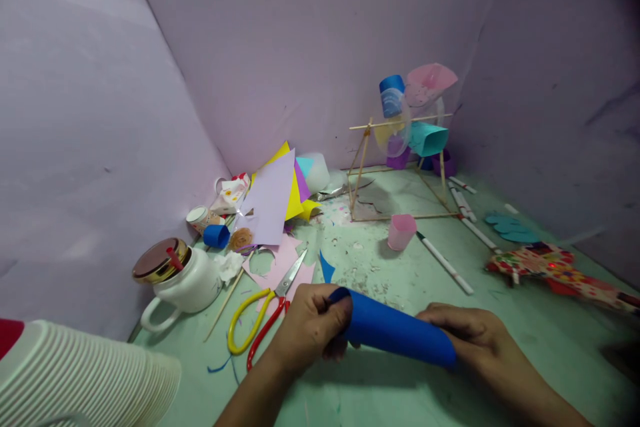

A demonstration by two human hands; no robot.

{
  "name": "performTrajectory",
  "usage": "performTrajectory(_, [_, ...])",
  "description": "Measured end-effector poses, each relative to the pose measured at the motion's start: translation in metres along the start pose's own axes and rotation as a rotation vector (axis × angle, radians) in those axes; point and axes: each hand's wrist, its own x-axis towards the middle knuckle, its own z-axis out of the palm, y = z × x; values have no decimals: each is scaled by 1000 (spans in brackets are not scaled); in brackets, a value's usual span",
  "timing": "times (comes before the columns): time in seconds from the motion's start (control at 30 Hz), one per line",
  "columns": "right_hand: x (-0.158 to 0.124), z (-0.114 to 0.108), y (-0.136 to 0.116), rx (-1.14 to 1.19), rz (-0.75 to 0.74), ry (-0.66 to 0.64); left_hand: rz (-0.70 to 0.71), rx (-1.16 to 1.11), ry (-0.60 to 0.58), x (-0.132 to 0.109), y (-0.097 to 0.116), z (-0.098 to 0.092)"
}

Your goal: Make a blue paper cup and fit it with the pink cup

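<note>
A sheet of blue paper (395, 327), curled lengthwise into a loose roll, spans the gap between my two hands just above the table. My left hand (320, 320) pinches its left end, thumb on top. At the other end my right hand (465, 333) grips the paper from behind, and some of its fingers are hidden by the roll. Scissors (281, 290) with one yellow and one red handle lie open beside my left wrist, on pink paper scraps (260, 263). Beyond the roll stands a small pink paper cup (402, 232), with a capped white marker (445, 263) to its right.
A wheel of coloured paper cups (429, 140) sits on a stick frame (354, 197) at the back. Coloured sheets (270, 200) are piled left of it. A lidded white mug (193, 283) and stacked cups (95, 373) occupy the left. A patterned cloth item (555, 267) lies right.
</note>
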Motion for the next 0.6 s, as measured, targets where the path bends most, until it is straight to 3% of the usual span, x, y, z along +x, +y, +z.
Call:
performTrajectory(0.13, [3,6,3,255,187,9,246,-255,-62,-2,-7,-2])
performTrajectory(0.27, [5,14,3,313,186,-75,437,145,-82,-6,-20,7])
performTrajectory(0.33, [5,19,3,312,172,-117,686,188,-92,-5,-33,15])
performTrajectory(0.4, [5,23,3,314,171,-170,811,198,-87,-1,-43,25])
performTrajectory(0.6, [3,33,-3,329,97,-223,805,198,-177,-3,-37,37])
